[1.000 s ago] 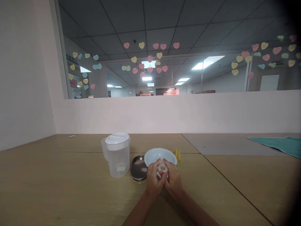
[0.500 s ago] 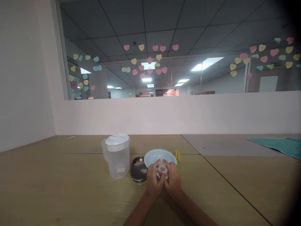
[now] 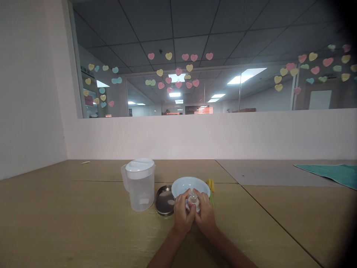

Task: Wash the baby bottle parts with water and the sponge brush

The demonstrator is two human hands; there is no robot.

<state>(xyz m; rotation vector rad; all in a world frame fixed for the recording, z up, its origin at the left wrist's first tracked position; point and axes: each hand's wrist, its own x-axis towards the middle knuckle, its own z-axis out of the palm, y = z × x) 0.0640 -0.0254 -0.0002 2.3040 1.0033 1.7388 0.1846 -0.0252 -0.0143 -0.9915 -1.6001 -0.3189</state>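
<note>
The left hand (image 3: pixel 182 214) and the right hand (image 3: pixel 205 216) are pressing together, their fingers wrapping around a small round white fitting with a clear domed top (image 3: pixel 193 201), and they are gripping it at the near rim of a pale blue bowl (image 3: pixel 189 184) at twelve o'clock. A clear plastic pitcher with a white lid (image 3: pixel 139 190) is standing at ten o'clock on the tan table (image 3: pixel 83 223), a steel dish (image 3: pixel 164 200) is sitting at nine o'clock just beside the bowl, a yellow item (image 3: pixel 211 185) is lying at one o'clock, and a teal cloth (image 3: pixel 326 174) is spreading well off at two o'clock
</note>
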